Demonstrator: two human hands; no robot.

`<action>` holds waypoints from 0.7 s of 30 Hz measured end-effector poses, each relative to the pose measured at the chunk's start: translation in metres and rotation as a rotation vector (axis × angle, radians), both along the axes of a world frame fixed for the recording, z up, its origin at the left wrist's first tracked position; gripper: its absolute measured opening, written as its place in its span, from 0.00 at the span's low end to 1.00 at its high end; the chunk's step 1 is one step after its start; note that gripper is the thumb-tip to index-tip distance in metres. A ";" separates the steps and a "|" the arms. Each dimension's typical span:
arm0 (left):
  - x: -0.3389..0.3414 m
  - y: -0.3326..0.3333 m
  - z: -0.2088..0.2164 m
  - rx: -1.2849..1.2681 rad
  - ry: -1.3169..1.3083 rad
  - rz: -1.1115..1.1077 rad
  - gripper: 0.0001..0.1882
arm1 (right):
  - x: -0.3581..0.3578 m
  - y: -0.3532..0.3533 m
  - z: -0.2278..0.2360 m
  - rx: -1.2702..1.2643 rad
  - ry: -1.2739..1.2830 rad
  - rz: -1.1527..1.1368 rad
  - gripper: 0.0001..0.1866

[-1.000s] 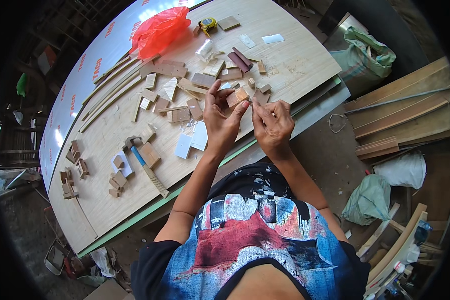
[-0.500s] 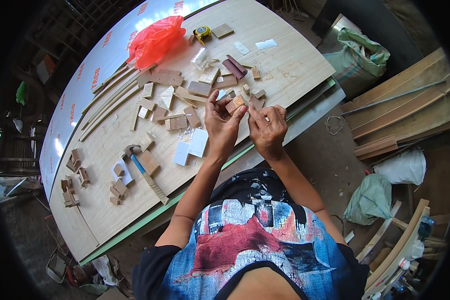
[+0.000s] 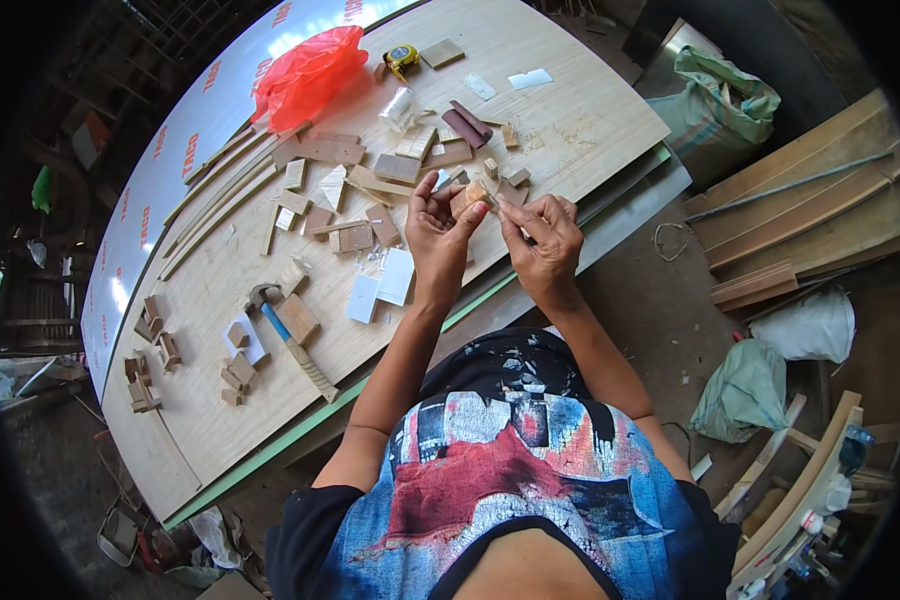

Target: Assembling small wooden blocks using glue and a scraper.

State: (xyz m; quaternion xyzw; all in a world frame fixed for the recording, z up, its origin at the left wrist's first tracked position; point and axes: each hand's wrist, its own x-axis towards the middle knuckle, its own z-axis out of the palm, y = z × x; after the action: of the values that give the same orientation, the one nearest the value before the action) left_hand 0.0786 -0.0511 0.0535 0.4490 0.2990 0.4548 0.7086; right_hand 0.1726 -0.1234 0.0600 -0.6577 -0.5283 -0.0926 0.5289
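Head cam, from my end: left hand [image 3: 438, 228] pinches a small wood block [image 3: 469, 197] above the plywood board's [image 3: 220, 290] edge, right hand [image 3: 542, 235] curled with fingertips right beside it. Hammer [image 3: 292, 340] lies well apart.
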 end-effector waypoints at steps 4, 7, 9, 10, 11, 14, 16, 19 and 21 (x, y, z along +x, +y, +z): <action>-0.002 0.000 0.001 0.004 -0.001 0.002 0.34 | -0.001 -0.002 0.001 0.008 -0.147 -0.029 0.13; -0.002 0.000 0.001 0.001 -0.016 -0.006 0.33 | -0.001 -0.002 0.002 0.020 -0.199 -0.032 0.13; -0.002 0.000 0.002 0.006 -0.032 -0.012 0.33 | 0.000 -0.003 0.002 0.024 -0.212 -0.031 0.13; -0.002 0.000 0.002 0.006 -0.032 -0.012 0.33 | 0.000 -0.003 0.002 0.029 -0.213 -0.033 0.13; -0.002 0.001 0.002 0.002 -0.039 -0.015 0.33 | 0.000 -0.003 0.002 0.035 -0.214 -0.034 0.13; -0.002 0.001 0.002 0.000 -0.046 -0.018 0.33 | -0.001 -0.003 0.003 0.037 -0.199 -0.028 0.13; -0.002 0.001 0.002 0.000 -0.045 -0.018 0.32 | -0.001 -0.003 0.003 0.034 -0.195 -0.025 0.13; -0.002 0.001 0.002 0.007 -0.038 -0.028 0.32 | 0.001 -0.003 0.003 0.032 -0.198 -0.018 0.13; -0.002 0.002 0.001 0.018 -0.031 -0.035 0.33 | 0.002 -0.004 0.002 0.033 -0.204 -0.014 0.13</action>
State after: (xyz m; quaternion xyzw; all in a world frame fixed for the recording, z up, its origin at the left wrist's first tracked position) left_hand 0.0764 -0.0493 0.0545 0.4534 0.2759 0.4518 0.7170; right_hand 0.1744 -0.1272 0.0624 -0.6399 -0.5731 -0.1714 0.4825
